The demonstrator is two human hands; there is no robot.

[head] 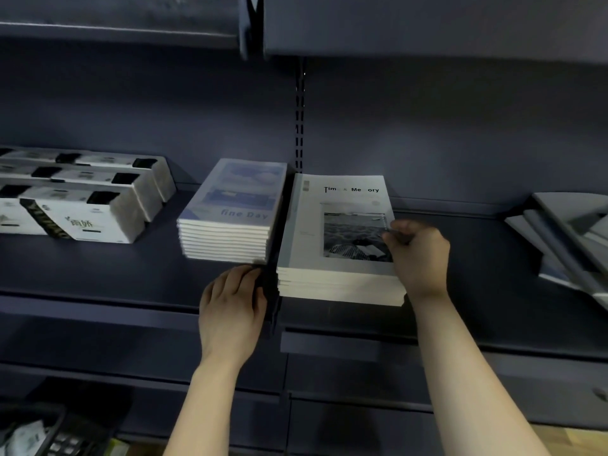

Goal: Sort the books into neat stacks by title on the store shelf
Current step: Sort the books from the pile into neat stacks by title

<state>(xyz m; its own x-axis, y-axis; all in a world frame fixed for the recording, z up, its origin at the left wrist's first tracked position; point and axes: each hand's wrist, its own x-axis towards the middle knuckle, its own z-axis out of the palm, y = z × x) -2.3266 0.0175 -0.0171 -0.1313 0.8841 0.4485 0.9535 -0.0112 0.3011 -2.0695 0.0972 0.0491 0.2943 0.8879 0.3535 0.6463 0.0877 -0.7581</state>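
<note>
Past white packs (pixel 75 205) at 9 o'clock, the fine Day stack (pixel 235 205) sits left of centre on the shelf (pixel 98 281); the left hand (pixel 232 311) at 7 o'clock curls by the dark divider (pixel 273 291), and I cannot tell whether it grips anything. The Time & Memory stack (pixel 335 232) lies just beside it at centre, the right hand (pixel 419 255) at 4 o'clock pinching its top cover's right edge. These look like thin, floppy, probably slick paperbacks, best squared by their side edges; bare shelf opens toward 3 o'clock.

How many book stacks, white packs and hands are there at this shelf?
Book stacks: 2 (fine Day stack, Time & Memory stack)
White packs: 3 (front pack, middle pack, rear pack)
Hands: 2 (left hand, right hand)
Total: 7
</note>
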